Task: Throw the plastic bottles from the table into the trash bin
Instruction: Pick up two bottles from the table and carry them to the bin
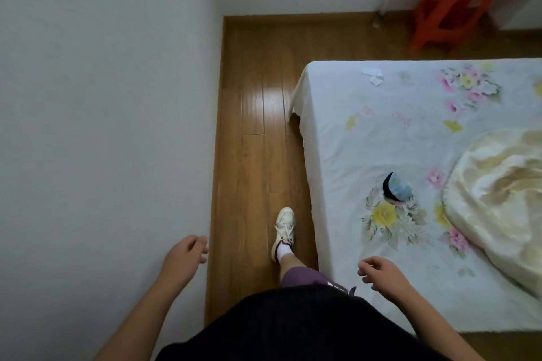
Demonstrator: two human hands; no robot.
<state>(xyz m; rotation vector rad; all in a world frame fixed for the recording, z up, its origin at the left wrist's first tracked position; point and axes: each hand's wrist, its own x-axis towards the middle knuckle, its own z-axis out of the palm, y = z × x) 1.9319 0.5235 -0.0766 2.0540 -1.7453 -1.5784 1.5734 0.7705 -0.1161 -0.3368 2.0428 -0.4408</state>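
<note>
No plastic bottle, table or trash bin shows in the head view. My left hand hangs low at the left, close to the white wall, fingers loosely curled and holding nothing. My right hand is at the lower middle right, over the near corner of the bed, fingers loosely bent and holding nothing. Between the hands, one leg steps forward in a white sneaker on the wooden floor.
A bed with a floral sheet fills the right side, with a cream quilt, a blue and black sock bundle and white paper scraps on it. A narrow wooden floor strip runs between wall and bed. A red plastic stool stands at the far right.
</note>
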